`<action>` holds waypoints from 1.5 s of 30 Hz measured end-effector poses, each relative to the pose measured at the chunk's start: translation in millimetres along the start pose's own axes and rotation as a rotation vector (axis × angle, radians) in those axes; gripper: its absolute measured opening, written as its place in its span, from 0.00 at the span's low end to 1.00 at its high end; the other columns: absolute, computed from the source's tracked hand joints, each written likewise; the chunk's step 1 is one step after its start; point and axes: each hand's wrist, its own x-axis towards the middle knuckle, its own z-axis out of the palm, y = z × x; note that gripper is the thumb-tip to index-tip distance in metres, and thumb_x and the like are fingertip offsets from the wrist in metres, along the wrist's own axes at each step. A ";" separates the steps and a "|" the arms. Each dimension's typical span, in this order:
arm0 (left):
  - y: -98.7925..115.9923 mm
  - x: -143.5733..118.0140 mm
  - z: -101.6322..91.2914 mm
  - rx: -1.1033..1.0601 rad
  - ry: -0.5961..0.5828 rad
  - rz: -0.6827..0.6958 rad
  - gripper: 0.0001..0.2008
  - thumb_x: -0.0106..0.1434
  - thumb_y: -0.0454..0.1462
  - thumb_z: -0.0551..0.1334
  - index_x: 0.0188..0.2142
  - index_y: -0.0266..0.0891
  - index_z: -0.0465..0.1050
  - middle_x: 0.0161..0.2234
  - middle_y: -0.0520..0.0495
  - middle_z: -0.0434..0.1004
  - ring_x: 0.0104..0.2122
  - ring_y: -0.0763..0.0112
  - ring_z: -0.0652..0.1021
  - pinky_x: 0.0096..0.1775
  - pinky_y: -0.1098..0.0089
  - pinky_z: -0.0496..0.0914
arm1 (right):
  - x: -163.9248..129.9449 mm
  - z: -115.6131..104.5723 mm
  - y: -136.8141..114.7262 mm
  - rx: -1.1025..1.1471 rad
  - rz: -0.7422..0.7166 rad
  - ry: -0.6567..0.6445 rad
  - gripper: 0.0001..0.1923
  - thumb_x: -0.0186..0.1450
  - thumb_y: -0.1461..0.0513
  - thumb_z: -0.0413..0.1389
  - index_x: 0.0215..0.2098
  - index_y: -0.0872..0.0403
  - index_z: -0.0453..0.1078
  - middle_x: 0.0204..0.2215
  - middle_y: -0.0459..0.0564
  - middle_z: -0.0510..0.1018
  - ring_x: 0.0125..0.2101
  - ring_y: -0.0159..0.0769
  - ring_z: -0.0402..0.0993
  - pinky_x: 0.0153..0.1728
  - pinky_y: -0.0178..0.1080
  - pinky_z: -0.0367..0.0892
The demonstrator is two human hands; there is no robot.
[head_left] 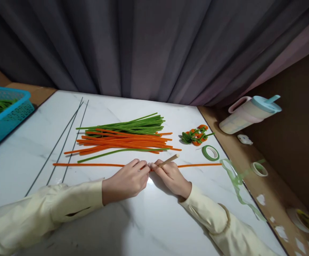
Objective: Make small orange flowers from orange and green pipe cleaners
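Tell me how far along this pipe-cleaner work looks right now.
Done: one small green-and-orange finished piece lies by the green tape roll. In hand: the left hand and right hand pinch one long orange pipe cleaner at a wooden stick. Left: a large pile of pipe cleaners and three wires, untouched.

I find no writing I can read anywhere before me — no label, brand, number or sign on anything, right across the frame.

White marble table (170,220) carries pipe cleaners (125,138), wires (64,142), tape roll (210,153).
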 end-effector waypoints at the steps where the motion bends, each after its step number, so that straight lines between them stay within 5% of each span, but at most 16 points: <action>1: 0.2 0.1 -0.1 -0.005 0.006 -0.005 0.08 0.63 0.29 0.54 0.32 0.29 0.71 0.28 0.43 0.70 0.32 0.62 0.69 0.33 0.63 0.64 | 0.4 -0.2 -0.7 -0.039 -0.017 -0.019 0.20 0.71 0.56 0.39 0.28 0.54 0.64 0.23 0.47 0.69 0.24 0.31 0.65 0.30 0.34 0.60; 9: 0.2 -0.4 -0.7 -0.023 0.034 0.009 0.08 0.63 0.29 0.55 0.29 0.30 0.71 0.29 0.42 0.72 0.32 0.61 0.70 0.34 0.62 0.64 | 3.5 0.0 -2.6 -0.132 -0.096 -0.066 0.19 0.71 0.57 0.37 0.29 0.54 0.63 0.21 0.46 0.68 0.21 0.30 0.62 0.27 0.34 0.58; 18: 2.1 -4.8 -2.9 -0.020 0.112 -0.067 0.11 0.63 0.29 0.54 0.45 0.22 0.67 0.39 0.34 0.75 0.36 0.58 0.72 0.31 0.62 0.66 | 5.0 -0.1 5.3 0.372 0.178 0.167 0.21 0.68 0.52 0.47 0.21 0.55 0.63 0.13 0.41 0.60 0.17 0.28 0.58 0.23 0.34 0.57; 34: 0.3 -7.2 0.0 0.063 0.118 0.006 0.07 0.63 0.29 0.56 0.36 0.25 0.71 0.36 0.31 0.75 0.33 0.59 0.73 0.30 0.61 0.66 | 1.5 -0.6 -2.0 -0.054 -0.058 -0.031 0.22 0.71 0.55 0.38 0.27 0.54 0.64 0.23 0.47 0.69 0.23 0.30 0.65 0.27 0.33 0.61; 45: -0.2 -4.4 -2.4 0.114 0.097 0.006 0.07 0.63 0.29 0.55 0.33 0.27 0.71 0.31 0.37 0.75 0.31 0.62 0.72 0.29 0.63 0.66 | 3.6 -3.0 -3.6 0.184 0.003 0.059 0.18 0.70 0.57 0.43 0.28 0.54 0.67 0.25 0.46 0.72 0.26 0.31 0.68 0.30 0.33 0.63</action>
